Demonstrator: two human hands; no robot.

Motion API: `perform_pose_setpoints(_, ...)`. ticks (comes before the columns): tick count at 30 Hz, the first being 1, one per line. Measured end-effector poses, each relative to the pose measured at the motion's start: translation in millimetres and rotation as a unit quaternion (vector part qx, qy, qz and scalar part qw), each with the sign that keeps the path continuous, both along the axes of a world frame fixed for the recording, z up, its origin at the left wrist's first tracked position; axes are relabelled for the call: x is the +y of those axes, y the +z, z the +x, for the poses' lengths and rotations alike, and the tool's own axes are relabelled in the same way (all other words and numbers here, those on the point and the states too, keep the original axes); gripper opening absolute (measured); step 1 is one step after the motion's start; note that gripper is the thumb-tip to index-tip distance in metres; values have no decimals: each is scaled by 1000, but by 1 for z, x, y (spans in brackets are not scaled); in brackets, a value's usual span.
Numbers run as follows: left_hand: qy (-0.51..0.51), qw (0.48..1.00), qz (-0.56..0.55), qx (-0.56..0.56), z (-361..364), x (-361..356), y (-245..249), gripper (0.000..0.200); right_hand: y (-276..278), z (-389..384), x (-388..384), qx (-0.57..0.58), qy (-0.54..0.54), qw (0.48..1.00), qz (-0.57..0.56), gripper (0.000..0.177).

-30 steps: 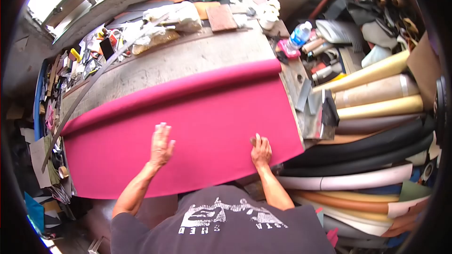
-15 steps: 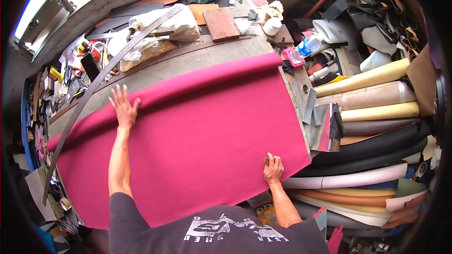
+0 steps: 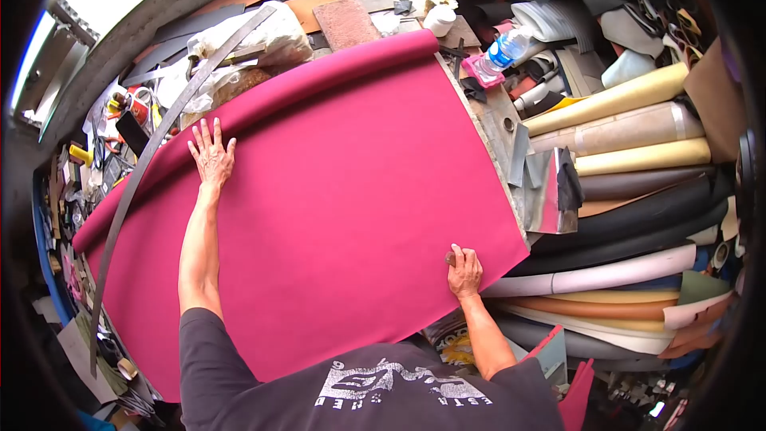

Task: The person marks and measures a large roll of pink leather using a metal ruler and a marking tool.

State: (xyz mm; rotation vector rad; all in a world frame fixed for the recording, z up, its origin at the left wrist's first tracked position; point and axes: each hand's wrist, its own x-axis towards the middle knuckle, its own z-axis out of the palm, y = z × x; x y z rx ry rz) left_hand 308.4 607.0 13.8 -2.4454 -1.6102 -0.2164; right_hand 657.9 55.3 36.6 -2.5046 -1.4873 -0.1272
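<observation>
A wide sheet of pink-red leather-like material (image 3: 335, 191) covers the workbench, its far end wound into a long roll (image 3: 319, 76). My left hand (image 3: 213, 156) lies with spread fingers on the sheet, fingertips at the near side of the roll. My right hand (image 3: 464, 271) is closed near the sheet's front right part, around a small brown object (image 3: 451, 258) whose kind I cannot make out. A long dark metal strip (image 3: 171, 116) runs slantwise over the left end of the roll.
Behind the roll lie a plastic bag (image 3: 279, 40), a reddish-brown slab (image 3: 345, 21) and a white jar (image 3: 440, 21). A water bottle (image 3: 509, 48) is at the bench's right edge. Many material rolls (image 3: 638, 157) are stacked on the right. Tools (image 3: 132, 120) crowd the left back.
The roll has moved away from me toward the back of the bench, so more flat pink sheet shows. My left hand has moved slightly forward; my right hand stays near the same place.
</observation>
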Motion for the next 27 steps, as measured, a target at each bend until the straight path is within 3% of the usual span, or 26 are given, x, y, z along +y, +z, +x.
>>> perform_pose_setpoints(2, 45, 999, 3, 23, 10, -6, 11, 69, 0, 0, -2, -3, 1, 1000, 5, 45)
perform_pose_setpoints(5, -6, 998, 18, -67, 13, -66, 0, 66, -1, 0, -7, -1, 4, 1000, 15, 46)
perform_pose_setpoints(7, -28, 998, -39, -51, -1, -142, -22, 64, 3, 1, -6, 5, 8, 999, 31, 45)
perform_pose_setpoints(10, -64, 993, -87, -51, -37, -268, -14, 63, -2, 4, -16, -16, 3, 1000, 13, 50)
perform_pose_setpoints(17, 47, 987, -140, -60, -102, -481, 5, 70, -17, 1, -20, -50, 37, 998, 24, 52)
perform_pose_setpoints(27, 199, 968, -92, -120, -74, -580, 2, 72, -15, -20, -22, 54, 149, 987, -17, 45)
